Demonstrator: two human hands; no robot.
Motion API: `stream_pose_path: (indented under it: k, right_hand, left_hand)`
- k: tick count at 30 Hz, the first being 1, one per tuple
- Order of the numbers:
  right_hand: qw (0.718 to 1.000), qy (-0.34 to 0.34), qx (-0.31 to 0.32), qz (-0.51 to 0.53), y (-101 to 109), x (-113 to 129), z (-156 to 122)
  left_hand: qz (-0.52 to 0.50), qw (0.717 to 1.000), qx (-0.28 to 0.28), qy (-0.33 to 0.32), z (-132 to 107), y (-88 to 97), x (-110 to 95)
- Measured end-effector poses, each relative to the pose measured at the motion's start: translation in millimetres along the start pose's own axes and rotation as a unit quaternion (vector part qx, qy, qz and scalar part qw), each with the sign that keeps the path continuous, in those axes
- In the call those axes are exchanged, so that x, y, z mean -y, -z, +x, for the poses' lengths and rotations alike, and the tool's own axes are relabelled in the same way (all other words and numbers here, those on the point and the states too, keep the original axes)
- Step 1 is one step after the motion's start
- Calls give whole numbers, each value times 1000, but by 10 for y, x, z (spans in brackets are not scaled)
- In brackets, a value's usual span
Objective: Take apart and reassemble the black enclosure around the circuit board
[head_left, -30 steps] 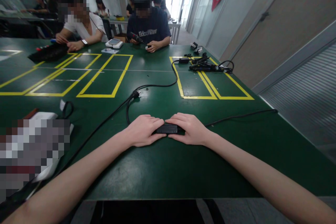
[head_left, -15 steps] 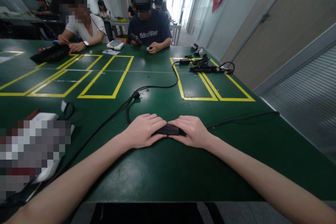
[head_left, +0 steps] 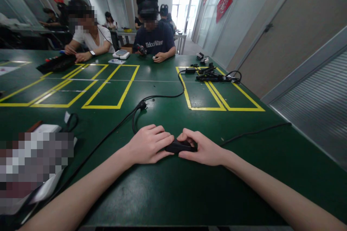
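Observation:
A black power adapter (head_left: 177,147) lies on the green table between my hands, its middle exposed. My left hand (head_left: 151,144) wraps its left end, the thumb on the near side and the fingers over the far side. Around its right end curls my right hand (head_left: 202,147), index finger bent and thumb along the near edge. A black cable (head_left: 257,131) runs from behind my right hand to the table's right edge. Beyond my left hand, another cable curves up to a black plug (head_left: 141,105) with metal prongs.
Yellow tape rectangles (head_left: 101,106) mark the table. A heap of black cables and adapters (head_left: 214,75) lies at the far right. At the left is a white, partly blurred object (head_left: 48,128). Two people sit opposite, one holding a power drill (head_left: 141,49).
My right hand has drawn back rightward from my left fingertips, and its index finger is now more bent. More of the adapter's right part shows. The whole view has shifted slightly.

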State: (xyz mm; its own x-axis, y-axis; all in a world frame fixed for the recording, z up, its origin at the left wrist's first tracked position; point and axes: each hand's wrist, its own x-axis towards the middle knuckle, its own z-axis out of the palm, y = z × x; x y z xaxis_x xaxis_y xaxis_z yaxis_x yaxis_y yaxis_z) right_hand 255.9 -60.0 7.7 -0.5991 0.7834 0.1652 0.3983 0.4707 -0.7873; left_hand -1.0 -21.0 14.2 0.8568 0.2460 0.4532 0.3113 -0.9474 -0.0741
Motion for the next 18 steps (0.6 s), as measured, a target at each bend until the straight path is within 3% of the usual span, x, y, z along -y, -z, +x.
stream_pose_path:
  k: [4,7,10,13,16,18]
  right_hand:
    - [995,-48,9,83,-41,68,-8]
    - [993,-30,-69,91,28,45,19]
    - [976,-42,-185,107,256,-57,43]
    - [933,-84,-330,116,620,-216,16]
    - [869,-71,-478,104,1032,-400,-84]
    - [835,-46,-543,78,1275,-531,-187]
  left_hand:
    - [-15,1000,7,-5,5,7,-31]
    - [-29,998,-35,33,-4,50,-17]
    - [-9,994,-83,69,-28,91,21]
    - [-6,995,-69,69,-62,65,59]
    - [-58,996,13,73,-85,-30,82]
    - [-93,992,52,73,-92,-96,87]
